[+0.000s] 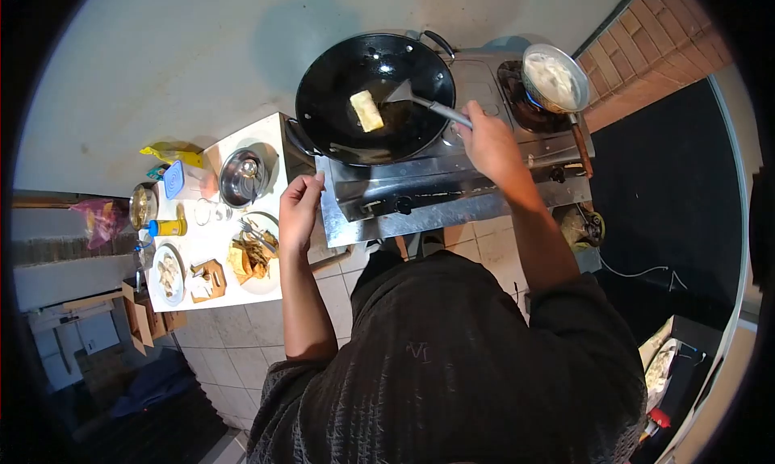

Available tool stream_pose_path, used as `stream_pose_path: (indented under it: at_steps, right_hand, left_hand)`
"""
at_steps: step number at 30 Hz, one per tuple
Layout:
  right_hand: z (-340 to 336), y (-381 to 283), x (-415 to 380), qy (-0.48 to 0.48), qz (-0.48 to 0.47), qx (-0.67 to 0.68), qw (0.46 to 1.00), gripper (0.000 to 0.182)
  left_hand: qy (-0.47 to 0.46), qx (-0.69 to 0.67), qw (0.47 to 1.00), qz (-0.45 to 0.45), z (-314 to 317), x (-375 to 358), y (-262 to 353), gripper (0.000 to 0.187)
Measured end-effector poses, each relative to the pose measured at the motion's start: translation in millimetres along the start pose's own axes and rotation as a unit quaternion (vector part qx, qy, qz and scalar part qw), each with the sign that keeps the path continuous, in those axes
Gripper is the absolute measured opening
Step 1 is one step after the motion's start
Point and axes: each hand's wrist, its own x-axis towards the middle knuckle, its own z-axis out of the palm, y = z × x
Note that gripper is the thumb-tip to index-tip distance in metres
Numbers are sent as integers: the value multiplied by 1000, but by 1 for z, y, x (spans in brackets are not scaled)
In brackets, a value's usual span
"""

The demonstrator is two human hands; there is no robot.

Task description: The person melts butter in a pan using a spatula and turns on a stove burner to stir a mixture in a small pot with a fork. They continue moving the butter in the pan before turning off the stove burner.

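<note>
Now, right grip: clamped on spatula
Left grip: near wok, cannot tell whether closed
Wok: yellowish slab inside, near spatula
Saucepan: over blue flame

The wok looks glossy — black, smooth metal.

Person's black top: textured knit, small angular chest marking, short sleeves ending well behind the fingers. Trousers dark; footwear dark.
</note>
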Motion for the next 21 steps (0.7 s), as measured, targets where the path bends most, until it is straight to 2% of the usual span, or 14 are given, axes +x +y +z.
stream_pose_path:
  at_steps: [4,7,10,14,16,17,21]
  right_hand:
    - [-20,-18,28,33,-30,-31,999,21]
    - [-21,-24,54,40,-5,-119,992,27]
    - [-19,-31,75,58,-23,-159,985,28]
    - [-10,-34,99,61,-40,-138,988,26]
    - [-12,-40,106,3,-46,-137,990,26]
    - [-10,-41,109,3,-46,-138,989,26]
    - [-9,-47,113,-74,1,-108,991,27]
  left_hand:
    - [11,-17,1000,2,-24,25,7,25]
    - [49,37,998,22,-38,40,11,25]
    - [60,65,996,31,-48,51,9,26]
    - [45,67,996,48,-53,64,6,26]
    - [41,82,995,44,-56,70,6,27]
    - [37,82,995,42,-56,71,7,27]
    - [33,97,994,44,-55,78,6,28]
